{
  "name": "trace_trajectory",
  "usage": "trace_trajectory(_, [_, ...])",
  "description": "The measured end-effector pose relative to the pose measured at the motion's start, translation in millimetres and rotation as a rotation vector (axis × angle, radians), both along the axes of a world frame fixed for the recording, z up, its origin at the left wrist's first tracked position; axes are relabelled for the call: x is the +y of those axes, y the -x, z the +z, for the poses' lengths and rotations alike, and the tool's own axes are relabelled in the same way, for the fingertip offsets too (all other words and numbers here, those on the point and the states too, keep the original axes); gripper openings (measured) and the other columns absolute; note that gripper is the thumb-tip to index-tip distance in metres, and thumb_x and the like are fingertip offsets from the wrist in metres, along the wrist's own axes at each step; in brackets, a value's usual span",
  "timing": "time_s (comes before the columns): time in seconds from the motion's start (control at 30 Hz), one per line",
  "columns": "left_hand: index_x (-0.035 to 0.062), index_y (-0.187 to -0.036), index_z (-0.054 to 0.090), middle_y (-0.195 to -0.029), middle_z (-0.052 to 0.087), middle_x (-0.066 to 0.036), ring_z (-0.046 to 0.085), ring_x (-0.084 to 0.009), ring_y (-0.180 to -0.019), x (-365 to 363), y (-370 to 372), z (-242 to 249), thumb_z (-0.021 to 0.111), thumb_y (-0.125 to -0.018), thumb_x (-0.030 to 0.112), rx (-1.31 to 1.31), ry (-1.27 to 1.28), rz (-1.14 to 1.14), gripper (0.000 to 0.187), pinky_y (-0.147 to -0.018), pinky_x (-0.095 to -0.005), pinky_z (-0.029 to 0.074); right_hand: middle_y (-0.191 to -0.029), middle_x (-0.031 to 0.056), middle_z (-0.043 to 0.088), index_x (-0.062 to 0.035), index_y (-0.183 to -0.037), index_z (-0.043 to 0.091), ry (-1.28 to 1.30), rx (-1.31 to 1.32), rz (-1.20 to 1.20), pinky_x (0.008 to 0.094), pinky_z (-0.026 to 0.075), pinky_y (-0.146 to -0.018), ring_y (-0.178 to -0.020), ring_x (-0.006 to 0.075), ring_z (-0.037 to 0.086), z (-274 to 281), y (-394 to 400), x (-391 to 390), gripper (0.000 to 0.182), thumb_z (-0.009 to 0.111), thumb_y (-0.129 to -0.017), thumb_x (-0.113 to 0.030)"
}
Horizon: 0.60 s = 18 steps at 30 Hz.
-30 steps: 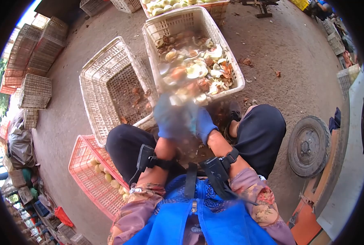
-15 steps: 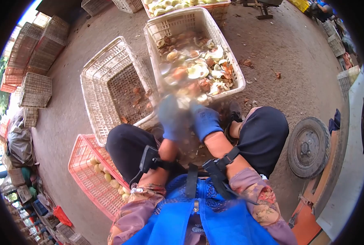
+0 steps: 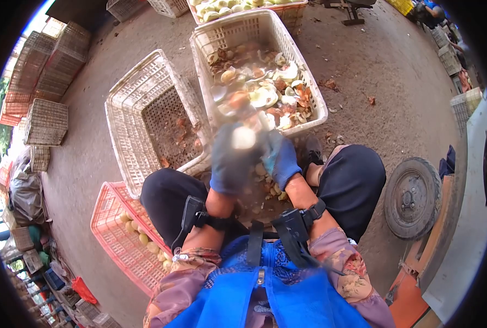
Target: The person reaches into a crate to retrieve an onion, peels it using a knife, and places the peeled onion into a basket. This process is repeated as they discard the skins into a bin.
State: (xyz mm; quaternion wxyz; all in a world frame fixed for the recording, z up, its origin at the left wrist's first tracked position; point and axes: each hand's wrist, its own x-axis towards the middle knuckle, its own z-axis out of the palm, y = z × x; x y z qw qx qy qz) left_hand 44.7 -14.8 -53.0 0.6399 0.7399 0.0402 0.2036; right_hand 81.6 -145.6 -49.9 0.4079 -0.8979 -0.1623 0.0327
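Note:
Both hands wear blue gloves and meet at the near edge of a white crate that holds peeled layers and brown skins. A pale, round, onion-like bulb shows at my left hand, whose fingers are curled around it but blurred. Close beside it on the right, my right hand has its fingers bent toward the bulb; their tips are smeared, and what they hold, if anything, is hidden. Several pale bulbs or pieces lie below, between my legs.
A second white crate with a few skins stands tilted at the left. Below it is a red crate with pale bulbs. Another crate of bulbs is at the top. A wheel lies at the right, and stacked crates stand at the far left.
The pale bulb now shows at my left hand, which has turned and risen slightly. My right hand has shifted slightly right and its fingers have bent.

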Motion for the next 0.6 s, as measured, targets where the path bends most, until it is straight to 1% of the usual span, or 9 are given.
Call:
trace_trajectory(0.07, [0.0141, -0.096, 0.073, -0.101, 0.061, -0.01, 0.061, -0.0291, -0.09, -0.6, 0.7, 9.1, 0.075, -0.073, 0.01, -0.003, -0.062, -0.003, 0.023, -0.076, -0.038, 0.051, -0.084, 0.0118, 0.069, -0.0026, -0.113, 0.065, -0.33, 0.02, -0.065, 0.03, 0.05, -0.058, -0.069, 0.0192, 0.066, -11.2, -6.8, 6.7, 0.025, 0.056, -0.098, -0.02])
trace_trajectory(0.1, [0.0126, -0.099, 0.072, -0.104, 0.062, -0.01, 0.061, -0.0292, -0.092, -1.1, 1.3, 13.9, 0.076, -0.075, 0.01, -0.004, -0.123, -0.003, 0.024, -0.079, -0.0374, 0.051, -0.084, 0.0118, 0.069, -0.0026, -0.113, 0.065, -0.33, 0.021, -0.064, 0.03, 0.05, -0.058, -0.069, 0.0192, 0.066, -9.3, -10.3, 8.3, 0.025, 0.056, -0.098, -0.02])
trace_trajectory(0.17, [0.0095, -0.106, 0.07, -0.107, 0.062, -0.011, 0.062, -0.0294, -0.095, -7.0, -1.5, 18.8, 0.077, -0.076, 0.011, 0.009, -0.014, 0.014, 0.031, -0.082, -0.0373, 0.051, -0.08, 0.0023, 0.066, -0.0036, -0.117, 0.066, -0.771, 0.214, -0.203, 0.0218, 0.044, -0.049, -0.061, 0.0049, 0.058, 2.1, -14.9, 7.5, 0.031, 0.056, -0.1, -0.028])
trace_trajectory(0.23, [0.0064, -0.112, 0.067, -0.11, 0.063, -0.012, 0.062, -0.0297, -0.098, -5.4, -2.9, 23.9, 0.078, -0.077, 0.013, 0.016, 0.092, 0.035, 0.038, -0.085, -0.0373, 0.051, -0.085, 0.0025, 0.066, -0.0022, -0.113, 0.065, -0.773, 0.427, -0.22, 0.024, 0.046, -0.056, -0.069, 0.0078, 0.059, 23.4, -15.3, -5.7, 0.027, 0.055, -0.101, -0.024])
trace_trajectory(0.3, [0.0013, -0.123, 0.06, -0.114, 0.062, -0.015, 0.061, -0.0301, -0.104, 2.8, 0.3, 30.2, 0.078, -0.076, 0.012, 0.104, -0.161, 0.058, 0.052, -0.09, -0.0384, 0.05, -0.094, -0.0006, 0.066, -0.0011, -0.106, 0.065, -0.749, 0.781, -0.246, 0.0244, 0.049, -0.066, -0.079, 0.0079, 0.06, 46.8, -14.9, -11.0, 0.019, 0.058, -0.099, -0.018])
trace_trajectory(0.33, [0.0013, -0.123, 0.06, -0.114, 0.062, -0.015, 0.061, -0.0301, -0.104, 3.6, 2.4, 34.3, 0.078, -0.076, 0.012, 0.105, -0.161, 0.057, 0.052, -0.09, -0.0384, 0.05, -0.094, -0.0006, 0.066, -0.0011, -0.106, 0.065, -0.75, 0.781, -0.248, 0.0244, 0.049, -0.066, -0.079, 0.0079, 0.06, 41.2, -11.9, -10.0, 0.019, 0.058, -0.099, -0.018])
trace_trajectory(0.43, [-0.002, -0.124, 0.057, -0.12, 0.06, -0.02, 0.059, -0.034, -0.108, 3.4, 2.5, 40.7, 0.075, -0.074, 0.009, 0.208, -0.121, -0.024, 0.054, -0.094, -0.0404, 0.048, -0.083, 0.0037, 0.066, -0.0019, -0.105, 0.065, -0.763, 0.256, 0.004, 0.0254, 0.051, -0.07, -0.076, 0.0133, 0.062, 12.4, -4.3, 5.3, 0.02, 0.066, -0.091, -0.015])
trace_trajectory(0.5, [-0.004, -0.123, 0.058, -0.11, 0.068, -0.011, 0.066, -0.0209, -0.097, 5.5, -4.6, 33.4, 0.063, -0.088, 0.0, -0.063, -0.608, 0.043, 0.035, -0.089, -0.0313, 0.052, -0.088, 0.0065, 0.067, -0.0038, -0.107, 0.065, -0.653, 0.197, -0.012, 0.0272, 0.052, -0.071, -0.079, 0.0158, 0.063, 12.7, -3.0, 5.5, 0.021, 0.066, -0.091, -0.016])
trace_trajectory(0.6, [-0.0011, -0.12, 0.06, -0.105, 0.069, -0.008, 0.067, -0.0177, -0.089, 5.8, -8.6, 42.3, 0.06, -0.089, 0.0, -0.303, -0.934, 0.086, 0.031, -0.079, -0.0273, 0.054, -0.096, 0.0117, 0.066, -0.0071, -0.111, 0.064, -0.514, 0.146, -0.018, 0.0308, 0.052, -0.073, -0.083, 0.0203, 0.065, 23.3, -0.8, 1.5, 0.024, 0.066, -0.09, -0.019])
